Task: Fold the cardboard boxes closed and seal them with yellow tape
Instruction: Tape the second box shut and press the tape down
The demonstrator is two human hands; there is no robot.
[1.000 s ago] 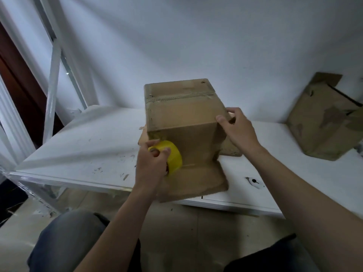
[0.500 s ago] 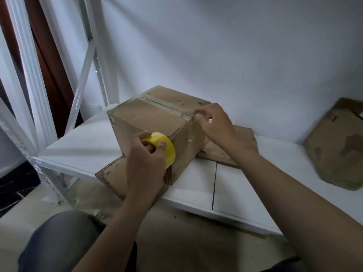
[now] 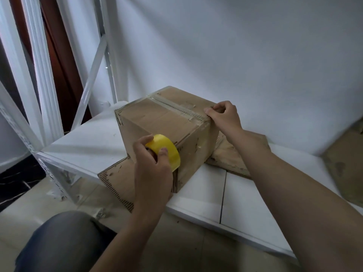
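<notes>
A matt, scuffed surface is shown by the brown cardboard box (image 3: 157, 123), crossed by a glossy strip of clear tape (image 3: 176, 109). The round yellow tape roll (image 3: 169, 152) is seen as smooth plastic, and the flat white shelf board (image 3: 84, 146) as smooth.

Here came the tally: one cardboard box (image 3: 163, 124) on one white desk (image 3: 88, 142). One yellow tape roll (image 3: 167, 152), one pale tape strip (image 3: 176, 108) across the box top. Two grips showed, left grip (image 3: 153, 173) and right grip (image 3: 224, 116). Two flat cardboard pieces lay at the base, the front piece (image 3: 117, 179) and the back piece (image 3: 231, 154). One more blurred cardboard shape (image 3: 345, 160) sat far right.
</notes>
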